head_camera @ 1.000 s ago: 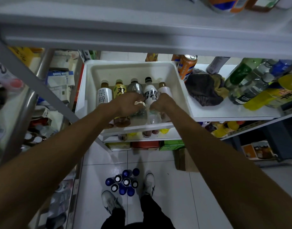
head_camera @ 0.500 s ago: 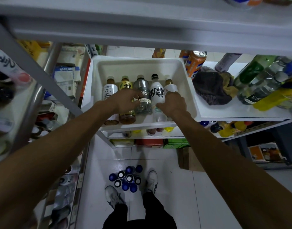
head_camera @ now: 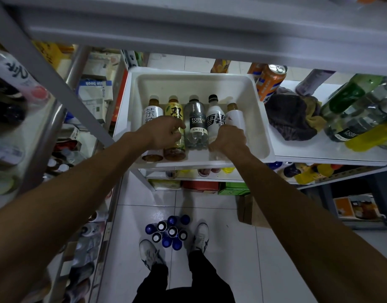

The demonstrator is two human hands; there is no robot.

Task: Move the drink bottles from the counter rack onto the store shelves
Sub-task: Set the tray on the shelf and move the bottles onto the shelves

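**Both hands reaching into the white bin of drink bottles**

Head view: A white plastic bin (head_camera: 260, 119) is sitting on a white store shelf (head_camera: 319, 150), and five drink bottles are lying in it side by side with their caps pointing away from the person. From the left, they are a white-labelled tea bottle (head_camera: 152, 111), a yellow-labelled bottle (head_camera: 174, 110), a dark Forest Soda bottle (head_camera: 196, 124), a black-capped white bottle (head_camera: 215, 118) and a plain white bottle (head_camera: 235, 114).

The left hand (head_camera: 164, 132) is lying across the tea bottle, with its fingers curling around the yellow-labelled bottle. The right hand (head_camera: 228, 138) is covering the lower bodies of the two white bottles with its fingers bent over them. Which of the two it is actually grasping cannot be told.

Just right of the bin, a dark cloth (head_camera: 291, 119) is lying crumpled on the shelf, with an orange can (head_camera: 271, 84) behind it. Down on the tiled floor, a cluster of blue-capped bottles (head_camera: 168, 231) is standing between the person's white shoes (head_camera: 150, 251).
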